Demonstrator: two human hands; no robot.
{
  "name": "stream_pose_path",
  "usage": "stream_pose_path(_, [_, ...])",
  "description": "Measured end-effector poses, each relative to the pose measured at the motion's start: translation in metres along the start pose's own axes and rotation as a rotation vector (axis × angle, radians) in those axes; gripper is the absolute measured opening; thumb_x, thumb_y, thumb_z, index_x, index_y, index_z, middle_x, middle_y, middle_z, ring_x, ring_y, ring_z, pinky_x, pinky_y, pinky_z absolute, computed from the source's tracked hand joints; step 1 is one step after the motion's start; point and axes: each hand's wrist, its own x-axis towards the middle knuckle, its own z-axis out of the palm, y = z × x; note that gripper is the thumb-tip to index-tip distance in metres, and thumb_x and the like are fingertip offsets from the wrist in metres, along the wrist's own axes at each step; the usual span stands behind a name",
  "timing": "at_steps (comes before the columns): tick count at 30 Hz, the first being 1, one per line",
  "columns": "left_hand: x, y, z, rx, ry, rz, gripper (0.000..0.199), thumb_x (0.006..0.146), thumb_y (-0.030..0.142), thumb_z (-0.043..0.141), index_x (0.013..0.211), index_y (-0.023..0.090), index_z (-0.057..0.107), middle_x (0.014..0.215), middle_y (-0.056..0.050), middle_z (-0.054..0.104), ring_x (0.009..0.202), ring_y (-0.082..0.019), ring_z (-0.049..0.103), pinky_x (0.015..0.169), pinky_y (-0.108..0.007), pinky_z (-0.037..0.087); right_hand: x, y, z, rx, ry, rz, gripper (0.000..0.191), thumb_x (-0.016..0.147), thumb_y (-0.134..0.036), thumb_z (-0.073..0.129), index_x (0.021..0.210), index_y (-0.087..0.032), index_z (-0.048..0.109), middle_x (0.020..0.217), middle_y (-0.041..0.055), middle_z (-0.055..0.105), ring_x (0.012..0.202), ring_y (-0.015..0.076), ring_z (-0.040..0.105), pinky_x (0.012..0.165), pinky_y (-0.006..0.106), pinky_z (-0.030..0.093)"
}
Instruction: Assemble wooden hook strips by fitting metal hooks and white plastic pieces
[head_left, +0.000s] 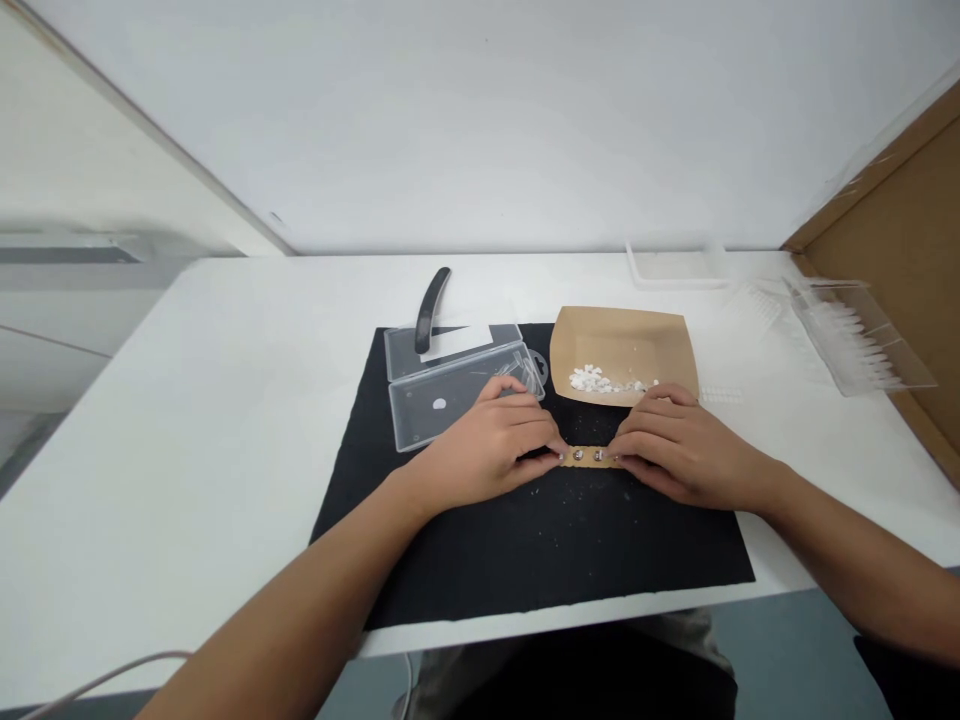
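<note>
A narrow tan strip (589, 457) with several small shiny pieces on it lies across the black mat (555, 560). My left hand (499, 435) pinches the strip's left end between thumb and fingers. At the other end my right hand (679, 445) grips it the same way, its fingertips covering that end. The tiny pieces are too small to identify. Just beyond the strip stands a brown paper tray (637, 340) holding small white bits (590, 379). Left of it, by my left hand, lies a clear hinged plastic case (412, 412), opened out, with thin clear pieces inside.
A dark curved nail file (430, 310) rests across the case's far part, over a white paper (459, 342). Clear nail-tip shapes (844, 330) in plastic sit at the right, near a brown board (900, 220). A clear tray (675, 266) stands by the wall.
</note>
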Motion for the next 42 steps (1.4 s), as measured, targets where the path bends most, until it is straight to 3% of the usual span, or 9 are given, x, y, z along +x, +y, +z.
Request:
stream_pose_path(13, [0.0, -0.001, 0.0, 0.001, -0.036, -0.01, 0.012, 0.105, 0.023, 0.061, 0.099, 0.023, 0.071, 0.093, 0.002, 0.079, 0.084, -0.015, 0.069, 0.11, -0.039, 0.032, -0.0004, 0.0002, 0.0003, 0.015, -0.018, 0.001, 0.016, 0.104, -0.015, 0.054, 0.112, -0.022, 0.065, 0.101, 0.0037, 0.073, 0.093, 0.0185, 0.063, 0.102, 0.041, 0.042])
stream_pose_path(22, [0.0001, 0.0011, -0.0011, 0.023, -0.037, -0.001, 0.013, 0.106, 0.023, 0.059, 0.1, 0.023, 0.07, 0.093, 0.001, 0.079, 0.084, -0.015, 0.069, 0.109, -0.039, 0.031, -0.0002, 0.0021, 0.0017, 0.087, -0.013, 0.022, 0.012, 0.104, -0.027, 0.063, 0.114, -0.021, 0.063, 0.1, 0.0041, 0.075, 0.095, 0.0193, 0.068, 0.098, 0.04, 0.044])
stream_pose_path(29, [-0.0004, -0.001, 0.0001, 0.014, -0.04, 0.007, 0.014, 0.107, 0.025, 0.057, 0.1, 0.023, 0.069, 0.093, 0.001, 0.078, 0.083, -0.015, 0.068, 0.109, -0.039, 0.031, -0.0021, 0.003, 0.0049, 0.069, 0.029, 0.01, 0.013, 0.106, -0.018, 0.058, 0.117, -0.021, 0.062, 0.104, 0.0037, 0.075, 0.096, 0.0177, 0.068, 0.1, 0.04, 0.044])
stream_pose_path(42, [0.0008, 0.0007, -0.0006, 0.028, -0.044, 0.006, 0.013, 0.106, 0.022, 0.059, 0.101, 0.022, 0.07, 0.092, 0.001, 0.077, 0.083, -0.016, 0.068, 0.106, -0.039, 0.033, -0.003, 0.005, 0.0041, 0.041, 0.073, 0.014, 0.017, 0.103, -0.017, 0.062, 0.119, -0.022, 0.064, 0.106, 0.0024, 0.079, 0.094, 0.017, 0.072, 0.103, 0.041, 0.046])
